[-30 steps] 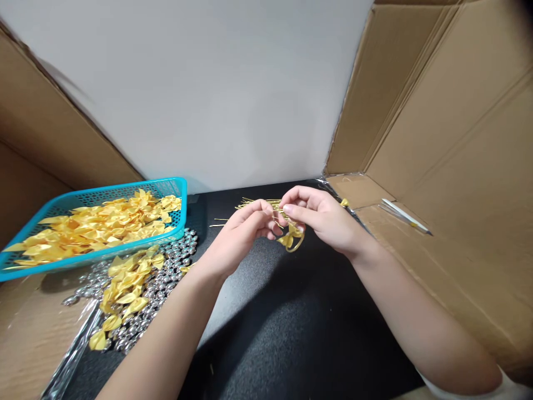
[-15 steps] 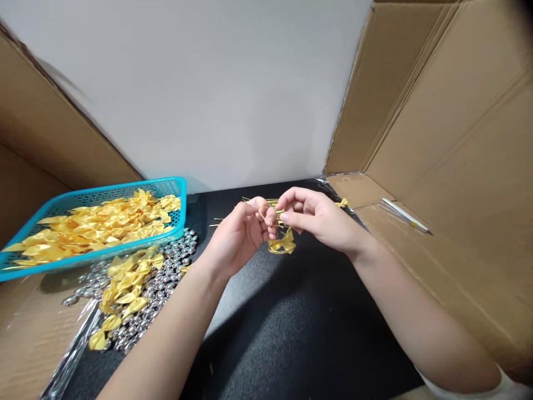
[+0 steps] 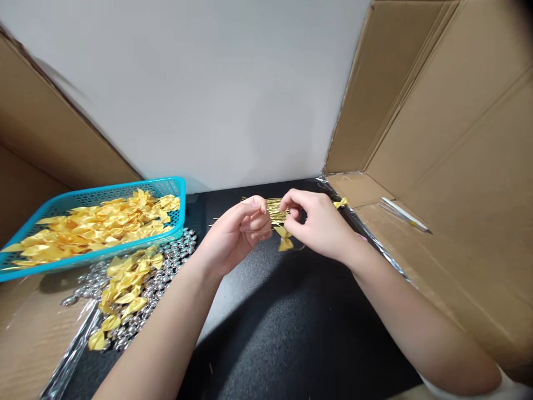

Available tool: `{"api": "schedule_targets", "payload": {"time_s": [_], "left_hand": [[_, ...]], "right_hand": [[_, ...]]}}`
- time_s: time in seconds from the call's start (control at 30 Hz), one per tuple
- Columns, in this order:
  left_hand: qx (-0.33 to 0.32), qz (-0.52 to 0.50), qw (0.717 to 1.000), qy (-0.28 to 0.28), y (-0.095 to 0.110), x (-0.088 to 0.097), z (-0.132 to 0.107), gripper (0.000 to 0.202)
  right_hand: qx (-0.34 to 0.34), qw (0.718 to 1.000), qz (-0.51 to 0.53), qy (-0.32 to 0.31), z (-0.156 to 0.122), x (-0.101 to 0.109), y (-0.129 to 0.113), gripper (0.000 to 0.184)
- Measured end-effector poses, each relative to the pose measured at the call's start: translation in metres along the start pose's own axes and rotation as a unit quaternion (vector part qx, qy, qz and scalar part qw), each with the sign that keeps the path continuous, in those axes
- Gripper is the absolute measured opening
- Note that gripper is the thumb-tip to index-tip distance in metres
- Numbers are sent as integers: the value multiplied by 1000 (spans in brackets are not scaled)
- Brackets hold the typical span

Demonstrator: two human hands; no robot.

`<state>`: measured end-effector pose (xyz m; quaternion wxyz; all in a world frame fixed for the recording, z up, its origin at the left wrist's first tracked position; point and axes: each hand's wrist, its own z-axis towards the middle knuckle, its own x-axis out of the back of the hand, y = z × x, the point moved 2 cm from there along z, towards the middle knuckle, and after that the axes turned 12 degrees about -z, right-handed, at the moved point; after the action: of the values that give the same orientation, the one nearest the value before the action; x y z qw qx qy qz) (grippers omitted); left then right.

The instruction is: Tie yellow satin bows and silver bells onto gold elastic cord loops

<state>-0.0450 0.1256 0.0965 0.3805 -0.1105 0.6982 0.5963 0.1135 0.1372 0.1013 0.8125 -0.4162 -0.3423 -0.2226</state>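
Note:
My left hand (image 3: 245, 225) is closed in a pinch, thumb against the forefinger. Whatever sits between those fingertips is too small to make out. Facing it, my right hand (image 3: 314, 222) has its fingers curled and its thumb bent towards them; anything in its grip is hidden. Below the right fingertips is a yellow ribbon bow (image 3: 285, 239) with a thin dark strand at its side. Behind and between both hands, a bundle of gold wire ties (image 3: 275, 211) lies on the black tabletop (image 3: 283, 322).
A turquoise basket (image 3: 182, 208) full of yellow bows stands at the left. In front of it, loose yellow bows (image 3: 125, 289) lie on silver beads (image 3: 160, 289). Another bow (image 3: 342, 203) and a white pen-like tool (image 3: 406, 215) are at the right. Cardboard walls (image 3: 449, 139) flank the table.
The hands have drawn slightly apart, and the gold wire that showed between them is no longer visible there. The bow below has turned and shifted a little.

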Motion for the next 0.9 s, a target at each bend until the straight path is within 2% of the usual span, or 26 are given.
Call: {"api": "schedule_targets", "payload": {"time_s": [0.07,0.17,0.3,0.4,0.53,0.73,0.8,0.9], "left_hand": [[-19,13,1000,5,1,1,0,17],[-61,13,998,17,4,3,-1,14],[-33,-37,999,-2,6,0,-4,9],[-9,-49,999,-12,9,-1,-6,8],[0,-24,1000,11,16,2,-6,14],[-2,97,994,57,24,13,-8,16],[-31,170,982,80,28,14,-11,14],[-75,309,942,104,31,11,-15,12]], "right_hand": [[-4,1000,17,2,1,-1,2,13],[-43,990,129,-43,3,-6,6,9],[-74,943,308,-101,5,-13,10,10],[-92,918,367,-121,6,-16,10,11],[-120,899,393,-150,5,-15,9,8],[-127,903,360,-197,4,-9,7,10],[-123,906,343,-216,3,-7,6,10],[-114,905,333,-238,3,-7,4,9]]}}
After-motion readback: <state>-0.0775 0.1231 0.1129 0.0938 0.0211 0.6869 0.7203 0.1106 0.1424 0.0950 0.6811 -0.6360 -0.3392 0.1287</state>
